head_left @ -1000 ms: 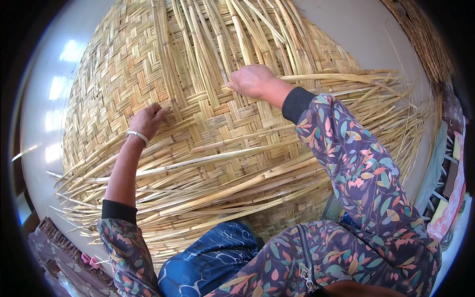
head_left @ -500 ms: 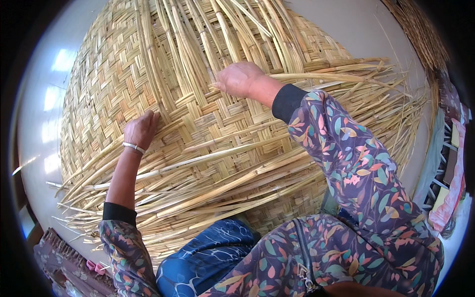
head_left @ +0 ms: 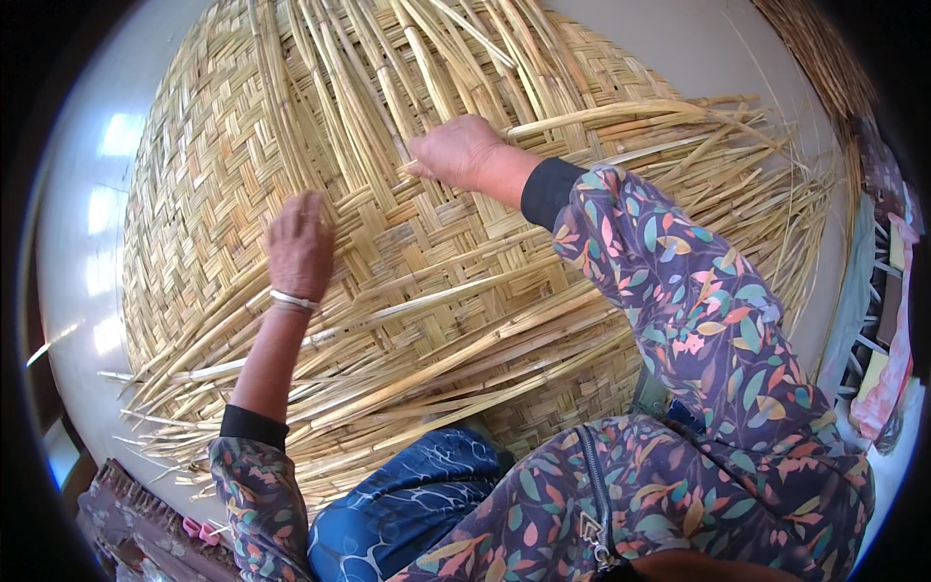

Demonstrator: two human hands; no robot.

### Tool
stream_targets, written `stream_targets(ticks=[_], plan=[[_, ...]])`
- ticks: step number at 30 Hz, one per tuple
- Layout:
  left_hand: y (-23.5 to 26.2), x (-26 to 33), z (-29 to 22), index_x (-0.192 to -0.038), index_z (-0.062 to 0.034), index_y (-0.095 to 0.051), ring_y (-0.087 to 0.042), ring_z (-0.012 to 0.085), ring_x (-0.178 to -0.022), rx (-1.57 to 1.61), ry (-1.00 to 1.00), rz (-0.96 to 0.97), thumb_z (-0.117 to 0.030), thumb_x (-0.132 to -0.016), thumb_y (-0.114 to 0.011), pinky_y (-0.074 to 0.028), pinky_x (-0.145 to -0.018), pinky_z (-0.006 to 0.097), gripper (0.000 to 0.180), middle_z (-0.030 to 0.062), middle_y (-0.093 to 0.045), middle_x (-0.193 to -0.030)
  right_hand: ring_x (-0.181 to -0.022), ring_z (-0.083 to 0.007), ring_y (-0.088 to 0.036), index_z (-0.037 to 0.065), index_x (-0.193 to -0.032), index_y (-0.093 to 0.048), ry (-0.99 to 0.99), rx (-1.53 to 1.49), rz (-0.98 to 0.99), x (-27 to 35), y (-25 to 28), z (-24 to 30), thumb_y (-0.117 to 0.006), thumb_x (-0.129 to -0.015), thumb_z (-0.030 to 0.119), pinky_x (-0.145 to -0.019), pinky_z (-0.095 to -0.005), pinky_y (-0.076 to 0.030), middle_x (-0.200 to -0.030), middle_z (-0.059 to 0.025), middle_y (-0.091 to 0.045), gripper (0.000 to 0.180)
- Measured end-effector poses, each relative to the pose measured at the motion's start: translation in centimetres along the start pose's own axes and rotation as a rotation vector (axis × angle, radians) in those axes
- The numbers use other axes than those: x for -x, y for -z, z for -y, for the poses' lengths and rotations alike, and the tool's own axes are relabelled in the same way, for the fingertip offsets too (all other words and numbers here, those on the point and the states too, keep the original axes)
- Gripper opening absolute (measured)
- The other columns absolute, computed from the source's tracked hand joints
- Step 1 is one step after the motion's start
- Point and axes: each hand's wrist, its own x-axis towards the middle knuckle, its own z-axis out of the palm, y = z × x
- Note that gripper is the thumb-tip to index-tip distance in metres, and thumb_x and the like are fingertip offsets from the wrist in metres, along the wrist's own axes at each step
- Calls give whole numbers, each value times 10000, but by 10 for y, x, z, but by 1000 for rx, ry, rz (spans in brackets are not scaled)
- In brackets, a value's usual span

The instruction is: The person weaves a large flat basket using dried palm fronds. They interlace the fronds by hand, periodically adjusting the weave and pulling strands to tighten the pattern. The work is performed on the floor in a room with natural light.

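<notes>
Mat: the woven straw mat lies flat on the pale floor right in front of you, its finished herringbone to your left and far side, loose strips running off to your right and toward your knees.
Left hand: your left hand rests palm down on the woven part, fingers spread flat and holding nothing; a thin bangle sits at the wrist.
Right hand: your right hand is at the weave's working edge, fingers curled narrow onto the loose upright strips; whether they pinch a single strip you cannot tell, since the knuckles hide the tips.
Cross strips: long unwoven strips fan out under your right forearm, toward the right.
Doing it well: it seems wise to keep the left palm pressing close beside the working edge so the finished rows do not spring apart, and to lift only alternate uprights, keeping each strip flat and untwisted.
Watch for: dry strips probably crack if bent sharply.
</notes>
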Motion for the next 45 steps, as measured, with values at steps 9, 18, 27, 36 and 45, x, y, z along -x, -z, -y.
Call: stream_targets(ticks=[9, 18, 27, 36, 45], plan=[[12, -28, -22, -1072, -101, -556, -519, 228, -1007, 28, -244, 314, -235, -786, -570, -397, -846, 376, 316, 59, -555, -1007, -727, -174, -596, 52, -882, -567, -501, -1179, -350, 80, -38, -30, -533, -882, 303, -633, -316, -492, -824, -60, -596, 253], [10, -116, -92, -1147, -78, -533, -565, 317, -976, 421, -216, 266, -177, -827, -555, -454, -820, 396, 336, 146, -598, -1027, -872, -249, -598, -3, -962, -500, -490, -2259, -941, 115, -14, -130, -418, -941, 207, -749, -354, -515, -935, -162, -600, 227], [15, -132, -114, -839, -86, -679, -599, 292, -786, 537, -84, 460, -262, -766, -611, -476, -732, 382, 203, 116, -627, -824, -649, -244, -572, -45, -972, -414, -958, -1993, -1363, 198, 24, -298, -374, -899, 86, -542, -370, -517, -828, -158, -540, 155], [-5, -129, -111, -853, -63, -648, -630, 308, -689, 654, 285, 196, -248, -746, -604, -496, -657, 382, 218, 141, -651, -753, -783, -312, -613, 33, -1175, -482, 179, -93, -673, 89, 189, -109, -458, -872, 136, -680, -364, -507, -893, -135, -629, 321], [-22, -145, -94, -1095, 3, -558, -597, 216, -530, 963, 628, 353, -178, -779, -562, -471, -466, 325, 365, 128, -605, -654, -932, -403, -578, -56, -1058, -508, -122, -272, -598, 38, 83, -132, -487, -858, 284, -819, -447, -445, -950, -263, -604, 396]])
